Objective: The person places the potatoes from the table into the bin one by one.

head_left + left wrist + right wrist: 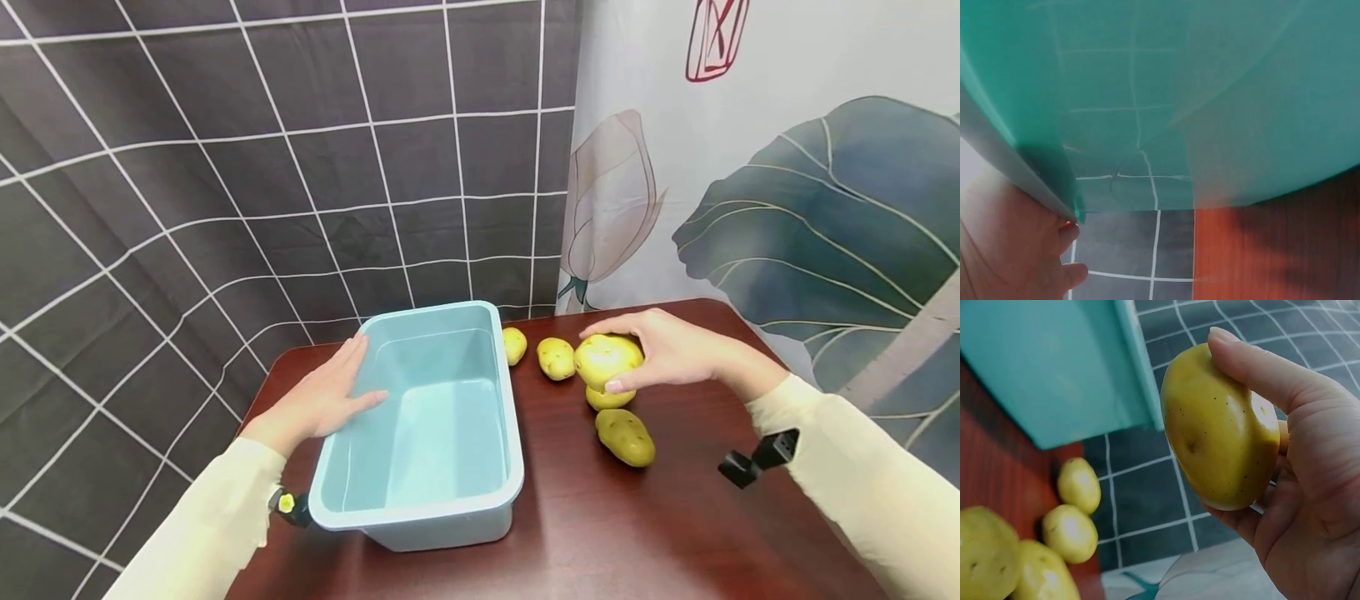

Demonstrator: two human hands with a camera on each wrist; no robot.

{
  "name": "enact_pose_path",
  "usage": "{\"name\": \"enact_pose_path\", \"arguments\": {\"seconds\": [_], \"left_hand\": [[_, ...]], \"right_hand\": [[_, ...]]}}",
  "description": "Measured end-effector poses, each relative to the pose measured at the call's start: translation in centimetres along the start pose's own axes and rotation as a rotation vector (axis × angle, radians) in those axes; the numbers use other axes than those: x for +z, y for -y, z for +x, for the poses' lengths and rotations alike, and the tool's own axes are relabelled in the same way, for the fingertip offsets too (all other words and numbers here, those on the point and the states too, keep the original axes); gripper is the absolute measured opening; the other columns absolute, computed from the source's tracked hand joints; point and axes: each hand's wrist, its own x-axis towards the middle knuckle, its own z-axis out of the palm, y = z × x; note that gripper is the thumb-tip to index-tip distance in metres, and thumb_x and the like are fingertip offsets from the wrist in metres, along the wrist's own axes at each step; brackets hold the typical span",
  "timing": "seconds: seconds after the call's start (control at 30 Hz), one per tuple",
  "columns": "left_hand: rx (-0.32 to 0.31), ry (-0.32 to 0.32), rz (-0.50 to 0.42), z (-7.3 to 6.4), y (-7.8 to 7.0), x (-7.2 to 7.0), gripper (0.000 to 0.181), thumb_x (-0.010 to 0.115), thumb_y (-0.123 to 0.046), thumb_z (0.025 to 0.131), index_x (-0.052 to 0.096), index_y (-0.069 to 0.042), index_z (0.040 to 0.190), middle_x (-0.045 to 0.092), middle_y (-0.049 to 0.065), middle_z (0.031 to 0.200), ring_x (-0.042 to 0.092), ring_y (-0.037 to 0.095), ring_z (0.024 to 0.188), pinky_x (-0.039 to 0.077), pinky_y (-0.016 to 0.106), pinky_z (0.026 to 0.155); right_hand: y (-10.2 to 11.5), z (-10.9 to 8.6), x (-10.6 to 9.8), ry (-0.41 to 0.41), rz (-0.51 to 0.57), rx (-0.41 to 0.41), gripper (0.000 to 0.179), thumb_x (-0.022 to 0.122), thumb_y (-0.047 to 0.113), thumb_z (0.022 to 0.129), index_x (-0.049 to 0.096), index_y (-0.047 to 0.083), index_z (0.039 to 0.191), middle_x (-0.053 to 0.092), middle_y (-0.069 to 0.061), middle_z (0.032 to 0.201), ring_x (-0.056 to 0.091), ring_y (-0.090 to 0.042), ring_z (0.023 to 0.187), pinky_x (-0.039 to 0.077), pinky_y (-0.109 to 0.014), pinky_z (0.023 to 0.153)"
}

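My right hand [667, 346] grips a yellow potato [606, 358] between thumb and fingers. In the right wrist view that potato [1219, 428] is smooth, with small dark specks, and is raised above the others. On the left stands a light blue plastic tub [506, 433], its inside bare. My left hand [322, 400] rests on the tub's left rim, fingers stretched along it and thumb over the inside. From the left wrist, the tub's outer wall [1147, 94] fills most of the view, with the hand [1013, 244] at its edge.
Several potatoes lie right of the tub: one by its wall [513, 346], another beside it [557, 358], one partly hidden under the held potato [609, 397], and a darker one [626, 437] nearer. The table [637, 533] is reddish-brown, with a grey grid curtain [300, 167] behind.
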Motion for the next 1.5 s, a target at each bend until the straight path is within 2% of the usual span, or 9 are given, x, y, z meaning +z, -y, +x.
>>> {"name": "enact_pose_path", "arguments": {"seconds": [0.23, 0.43, 0.67, 0.83, 0.97, 1.23, 1.5], "left_hand": [[0.021, -0.009, 0.01, -0.3, -0.4, -0.2, 0.096, 0.05, -0.061, 0.091, 0.009, -0.002, 0.154, 0.007, 0.016, 0.16, 0.009, 0.035, 0.146, 0.02, 0.055, 0.113], [0.029, -0.016, 0.005, -1.0, -0.5, -0.1, 0.096, 0.048, -0.063, 0.091, 0.009, -0.002, 0.154, 0.008, 0.016, 0.16, 0.011, 0.035, 0.146, 0.022, 0.055, 0.112], [0.024, -0.017, -0.012, -1.9, -0.5, 0.1, 0.1, 0.046, -0.068, 0.089, 0.009, -0.001, 0.154, 0.009, 0.018, 0.16, 0.013, 0.037, 0.145, 0.024, 0.057, 0.11], [0.013, -0.023, -0.037, -2.1, -0.6, 0.3, 0.1, 0.048, -0.066, 0.089, 0.009, -0.001, 0.153, 0.009, 0.018, 0.16, 0.013, 0.038, 0.145, 0.025, 0.058, 0.109], [0.012, -0.031, -0.05, -1.9, -0.7, 0.4, 0.099, 0.049, -0.065, 0.089, 0.008, -0.001, 0.154, 0.009, 0.017, 0.16, 0.013, 0.037, 0.145, 0.025, 0.058, 0.11], [0.018, -0.032, -0.062, -1.6, -0.3, 0.0, 0.096, 0.044, -0.065, 0.092, 0.006, -0.001, 0.153, 0.008, 0.017, 0.16, 0.014, 0.037, 0.145, 0.022, 0.056, 0.111], [-0.016, -0.044, -0.051, -1.4, -0.5, 0.1, 0.092, 0.04, -0.062, 0.095, 0.008, 0.002, 0.153, 0.009, 0.021, 0.159, 0.011, 0.04, 0.144, 0.018, 0.06, 0.111]], "right_hand": [[2.1, 2.7, -1.5, -0.003, -0.012, -0.04, 0.071, 0.078, 0.057, 0.071, 0.057, 0.027, 0.132, 0.063, 0.012, 0.117, 0.059, -0.007, 0.096, 0.049, -0.032, 0.08], [4.1, 6.4, -1.8, 0.019, 0.007, -0.066, 0.069, 0.077, 0.057, 0.072, 0.059, 0.026, 0.13, 0.065, 0.014, 0.102, 0.059, -0.01, 0.088, 0.049, -0.032, 0.078], [6.5, 11.3, -0.8, 0.074, -0.006, -0.134, 0.065, 0.076, 0.057, 0.072, 0.061, 0.025, 0.126, 0.065, 0.012, 0.095, 0.057, -0.011, 0.085, 0.048, -0.03, 0.074], [7.9, 14.1, 0.4, 0.102, -0.009, -0.17, 0.061, 0.076, 0.057, 0.072, 0.063, 0.026, 0.123, 0.064, 0.012, 0.09, 0.055, -0.01, 0.082, 0.047, -0.027, 0.072], [8.4, 15.7, 1.1, 0.109, -0.002, -0.157, 0.06, 0.076, 0.054, 0.073, 0.064, 0.024, 0.123, 0.065, 0.013, 0.092, 0.056, -0.01, 0.081, 0.047, -0.026, 0.073], [8.7, 18.7, 3.1, 0.146, 0.046, -0.05, 0.059, 0.077, 0.051, 0.074, 0.064, 0.022, 0.124, 0.065, 0.012, 0.098, 0.057, -0.011, 0.086, 0.046, -0.026, 0.077], [9.0, 21.5, 5.8, 0.182, 0.115, -0.003, 0.055, 0.077, 0.051, 0.075, 0.067, 0.018, 0.117, 0.066, 0.006, 0.092, 0.057, -0.012, 0.083, 0.046, -0.025, 0.073]]}}
